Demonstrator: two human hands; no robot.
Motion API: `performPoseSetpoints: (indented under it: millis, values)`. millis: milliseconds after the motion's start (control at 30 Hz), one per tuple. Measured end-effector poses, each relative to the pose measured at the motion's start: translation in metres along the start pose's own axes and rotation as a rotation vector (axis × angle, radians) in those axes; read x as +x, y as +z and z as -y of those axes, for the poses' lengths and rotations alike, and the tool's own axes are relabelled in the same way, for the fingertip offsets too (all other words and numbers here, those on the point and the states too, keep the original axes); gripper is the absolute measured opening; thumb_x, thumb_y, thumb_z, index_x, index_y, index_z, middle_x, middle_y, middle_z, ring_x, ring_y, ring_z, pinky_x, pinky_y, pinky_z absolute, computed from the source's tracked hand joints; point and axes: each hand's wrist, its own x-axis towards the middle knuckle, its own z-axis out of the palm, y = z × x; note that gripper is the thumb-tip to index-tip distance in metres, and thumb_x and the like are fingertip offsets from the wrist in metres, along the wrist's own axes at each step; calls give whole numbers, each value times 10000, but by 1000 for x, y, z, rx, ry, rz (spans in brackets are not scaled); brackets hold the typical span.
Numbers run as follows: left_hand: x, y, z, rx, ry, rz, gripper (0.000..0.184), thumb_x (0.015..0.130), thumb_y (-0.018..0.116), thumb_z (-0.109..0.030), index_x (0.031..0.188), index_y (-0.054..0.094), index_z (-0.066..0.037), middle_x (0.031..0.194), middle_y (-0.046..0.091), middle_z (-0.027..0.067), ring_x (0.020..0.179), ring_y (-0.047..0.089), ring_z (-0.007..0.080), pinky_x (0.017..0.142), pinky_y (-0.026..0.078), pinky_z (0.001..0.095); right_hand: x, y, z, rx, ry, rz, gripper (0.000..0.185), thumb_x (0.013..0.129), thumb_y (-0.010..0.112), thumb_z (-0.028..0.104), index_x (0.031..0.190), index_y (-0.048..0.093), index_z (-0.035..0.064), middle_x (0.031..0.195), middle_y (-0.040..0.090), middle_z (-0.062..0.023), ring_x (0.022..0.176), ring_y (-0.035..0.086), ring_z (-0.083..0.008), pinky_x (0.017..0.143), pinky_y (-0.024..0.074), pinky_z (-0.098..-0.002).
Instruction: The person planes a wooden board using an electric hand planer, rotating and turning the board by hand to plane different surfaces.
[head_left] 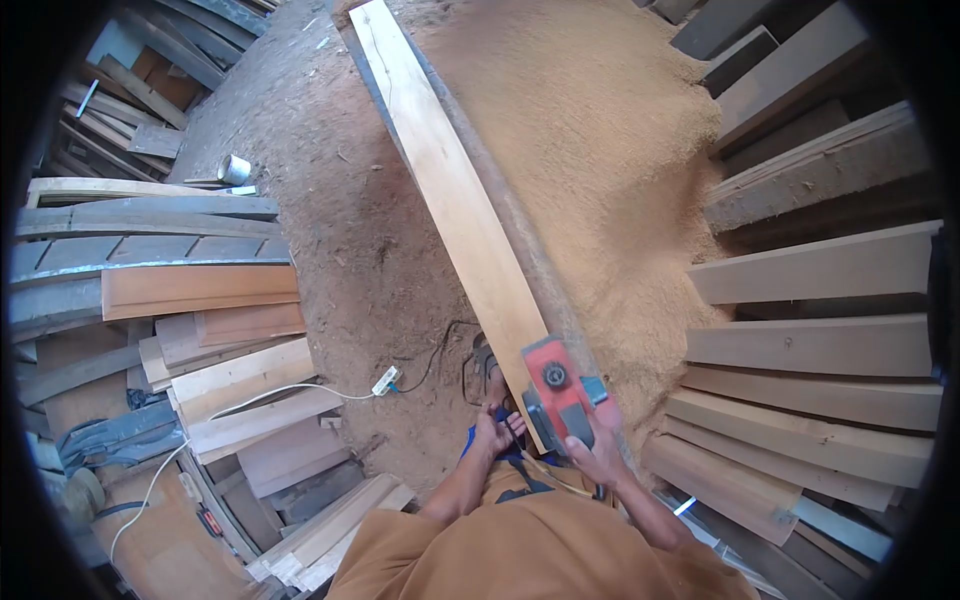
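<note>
My right hand grips the handle of a red and black electric hand planer. The planer sits at the near end of a long pale wooden board. Lengthwise ahead of me, the board rests on a narrow dark beam. My left hand is low beside the board's near end, left of the planer. Its fingers are curled around what looks like a dark power cord, partly hidden by the hand.
A white power strip lies on the dirt floor, with a white cable trailing left. Stacked planks line the left side and boards the right. Sawdust is heaped beyond the beam. A white can stands further off.
</note>
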Motion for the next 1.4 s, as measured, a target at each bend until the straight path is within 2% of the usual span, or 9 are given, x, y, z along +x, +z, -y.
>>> performPoseSetpoints:
  millis: [133,500,567,733,933,1000,1033,1233,1400]
  values:
    - [25,-24,-19,61,137,25,752,1047,263,-657,1477,433,-64,1040,594,132,911,602,312,852,515,478,67,9,35,31,-38,0,551,949,619,428,1260,606,-27,1050,692,-229,972,693,-330,869,533,-439]
    - [8,7,-108,383,415,117,484,1095,389,-451,1237,607,-43,945,695,98,815,674,228,799,556,390,345,12,211,-16,-212,-24,627,979,588,550,1149,639,-52,745,673,-122,614,654,-190,557,524,-357]
    - [-2,17,-118,455,464,152,410,1087,450,-392,1244,605,-47,949,716,92,824,688,209,795,563,364,371,13,264,-54,-154,-114,531,975,618,516,826,692,11,648,638,-59,540,618,-150,536,509,-318]
    - [-30,31,-128,582,705,187,275,1040,566,-213,1243,603,-31,933,719,68,829,682,159,770,548,293,426,14,291,-44,-133,-90,560,966,644,554,769,685,31,677,662,-39,546,623,-124,529,515,-299]
    - [-21,-17,-116,1007,746,40,159,1001,607,-143,1104,646,-28,897,673,15,769,592,87,707,481,248,334,18,240,131,-19,-3,356,1011,642,399,866,648,74,615,575,11,509,561,-88,480,477,-263]
    - [-28,-34,-108,1191,630,36,173,979,638,-158,1096,649,-31,900,657,7,794,581,93,712,483,262,296,25,185,257,-28,100,787,988,646,426,1558,340,-24,640,572,-27,525,571,-116,460,468,-292]
    - [-31,-42,-101,1280,570,31,182,968,654,-166,1092,651,-33,902,649,4,806,575,95,714,483,269,269,28,159,230,-49,88,491,1007,624,394,1286,473,19,632,573,-13,516,568,-104,460,467,-287]
    - [-7,-98,-35,1273,526,33,336,907,750,-189,1199,649,-57,1006,704,63,953,642,161,874,534,324,62,34,63,126,-89,69,345,930,625,358,1050,607,36,679,598,-22,605,595,-98,564,496,-289]
    - [-37,-81,-17,1525,593,-100,350,881,738,-224,1198,666,-94,1097,730,170,1041,692,297,926,537,403,18,46,8,136,-22,72,480,949,629,403,1198,622,-6,860,660,-76,729,636,-174,686,521,-361]
